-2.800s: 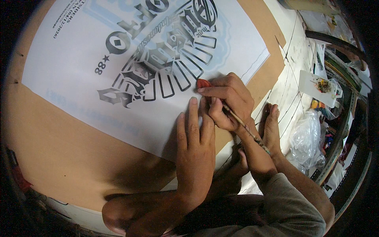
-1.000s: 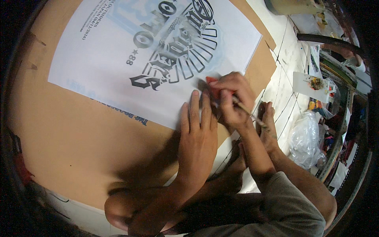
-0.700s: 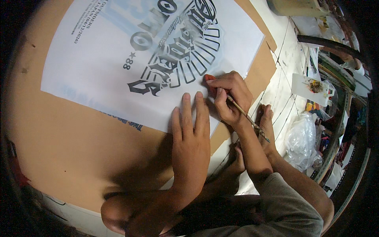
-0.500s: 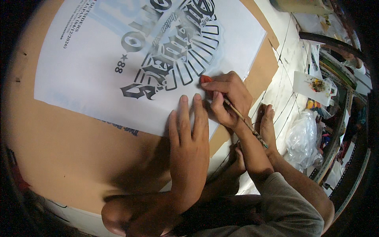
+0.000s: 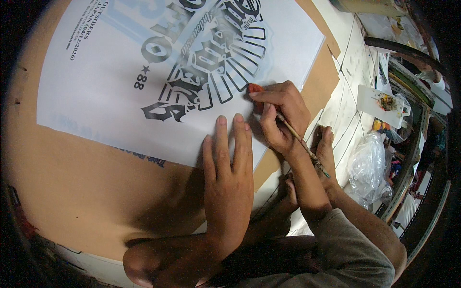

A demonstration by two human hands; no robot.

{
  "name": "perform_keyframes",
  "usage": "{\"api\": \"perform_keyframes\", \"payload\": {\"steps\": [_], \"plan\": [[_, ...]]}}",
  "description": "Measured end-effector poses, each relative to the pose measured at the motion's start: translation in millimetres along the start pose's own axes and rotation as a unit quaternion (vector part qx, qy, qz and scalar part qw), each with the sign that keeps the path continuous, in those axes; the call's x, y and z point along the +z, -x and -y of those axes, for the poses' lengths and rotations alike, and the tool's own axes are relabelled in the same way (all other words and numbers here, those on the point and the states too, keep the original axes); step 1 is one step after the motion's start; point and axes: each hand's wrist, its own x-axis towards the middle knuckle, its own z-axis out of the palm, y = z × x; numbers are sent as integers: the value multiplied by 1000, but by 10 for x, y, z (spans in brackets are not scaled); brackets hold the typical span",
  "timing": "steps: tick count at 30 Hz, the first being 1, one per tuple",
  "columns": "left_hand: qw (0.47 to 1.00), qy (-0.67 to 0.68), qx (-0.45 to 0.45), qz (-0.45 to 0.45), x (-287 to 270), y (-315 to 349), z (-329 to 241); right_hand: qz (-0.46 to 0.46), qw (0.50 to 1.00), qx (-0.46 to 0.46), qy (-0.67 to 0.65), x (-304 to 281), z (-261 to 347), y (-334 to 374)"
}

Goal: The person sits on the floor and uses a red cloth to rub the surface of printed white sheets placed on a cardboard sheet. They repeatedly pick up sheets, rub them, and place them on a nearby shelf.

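A large white sheet (image 5: 110, 91) lies on brown board, printed with black gothic lettering (image 5: 197, 79), outlined bars in a fan and faint blue shapes. My left hand (image 5: 230, 177) rests palm down on its lower edge, fingers stretched out and holding nothing. My right hand (image 5: 288, 110) is closed in a pinch around a thin, paint-stained stick (image 5: 297, 134), like a brush handle, that slants back over my wrist. A small red piece (image 5: 254, 89) pokes out at my right fingertips, beside the lower ends of the bars. Whether it joins the stick is hidden by my fingers.
The brown board (image 5: 115, 201) extends under and around the sheet. My bare foot (image 5: 325, 149) is on white floor tiles (image 5: 345, 110) at the right. Beyond stand a clear plastic bag (image 5: 367, 165), a stained white tray (image 5: 379, 105) and a metal rack (image 5: 422, 201).
My right hand has moved slightly up and right with the stick and red piece. My left hand stays flat on the sheet. The sheet and board appear shifted a little left.
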Motion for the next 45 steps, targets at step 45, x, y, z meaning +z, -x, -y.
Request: {"api": "perform_keyframes", "payload": {"steps": [45], "plan": [[1000,20,-3,-18,29,-8,-14,16,999,-46,-24,46,32,-9]]}}
